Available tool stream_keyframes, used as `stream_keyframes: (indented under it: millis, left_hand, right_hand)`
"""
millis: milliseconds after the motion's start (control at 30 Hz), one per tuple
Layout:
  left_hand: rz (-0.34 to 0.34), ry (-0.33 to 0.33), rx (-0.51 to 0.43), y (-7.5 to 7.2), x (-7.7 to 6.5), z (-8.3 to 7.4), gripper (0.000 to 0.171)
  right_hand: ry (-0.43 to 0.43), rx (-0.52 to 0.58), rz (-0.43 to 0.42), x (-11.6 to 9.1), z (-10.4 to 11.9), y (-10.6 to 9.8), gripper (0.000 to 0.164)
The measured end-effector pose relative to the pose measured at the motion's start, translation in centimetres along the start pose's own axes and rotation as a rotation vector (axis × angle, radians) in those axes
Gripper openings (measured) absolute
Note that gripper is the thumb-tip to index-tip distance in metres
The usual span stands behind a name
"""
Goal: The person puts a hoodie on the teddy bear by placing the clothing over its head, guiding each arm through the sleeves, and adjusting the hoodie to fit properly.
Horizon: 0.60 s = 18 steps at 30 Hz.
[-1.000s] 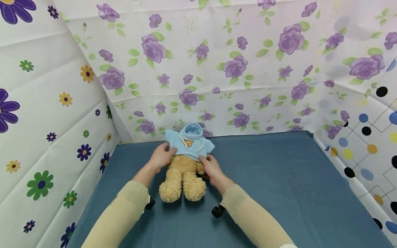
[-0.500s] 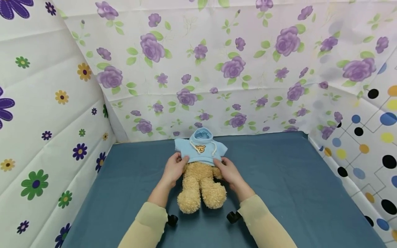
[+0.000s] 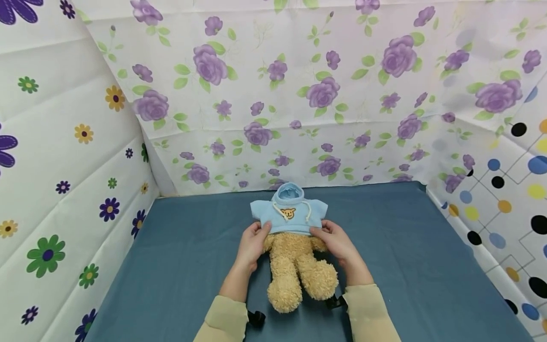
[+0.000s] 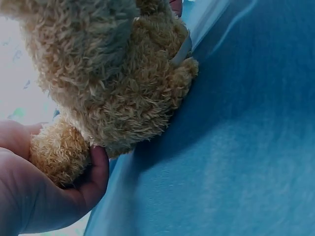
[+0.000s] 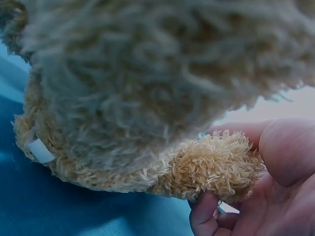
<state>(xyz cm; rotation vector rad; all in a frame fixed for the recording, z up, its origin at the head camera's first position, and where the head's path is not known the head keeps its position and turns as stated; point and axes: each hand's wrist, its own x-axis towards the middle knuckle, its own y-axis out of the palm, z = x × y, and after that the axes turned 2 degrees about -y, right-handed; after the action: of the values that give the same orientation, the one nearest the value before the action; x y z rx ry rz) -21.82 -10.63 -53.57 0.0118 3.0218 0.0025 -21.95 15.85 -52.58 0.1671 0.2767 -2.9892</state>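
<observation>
A curly tan teddy bear [image 3: 292,254] lies on its back, legs toward me. A light blue hoodie [image 3: 295,218] with a small bear face and white cords covers its upper body; the head is not visible and the hood opening looks hollow. My left hand [image 3: 251,244] pinches the hoodie's hem on the left, thumb on top. On the right, my right hand [image 3: 342,247] pinches the hem likewise. The wrist views show fingers curled around the bear's stubby arms, the left-side arm [image 4: 61,152] and the right-side arm [image 5: 211,167]. A white tag [image 5: 40,151] hangs from the bear.
A blue-grey cloth [image 3: 192,266] covers the table. Behind it stands a purple-flowered sheet [image 3: 273,114], with a flower-printed sheet [image 3: 68,190] on the left and a dotted sheet [image 3: 513,199] on the right. Black wrist mounts [image 3: 256,318] sit below the sleeves.
Both hands have drawn the bear and hoodie toward me and to the right in the head view. The bear's legs now splay wider. Both hands keep hold of the hem.
</observation>
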Motion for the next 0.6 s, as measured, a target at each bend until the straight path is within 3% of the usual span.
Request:
stream_keyframes:
  millis: [600]
  left_hand:
    - [-0.009, -0.012, 0.002, -0.5, 0.38, 0.85, 0.04]
  right_hand:
    - [-0.015, 0.012, 0.029, -0.11, 0.09, -0.56, 0.049]
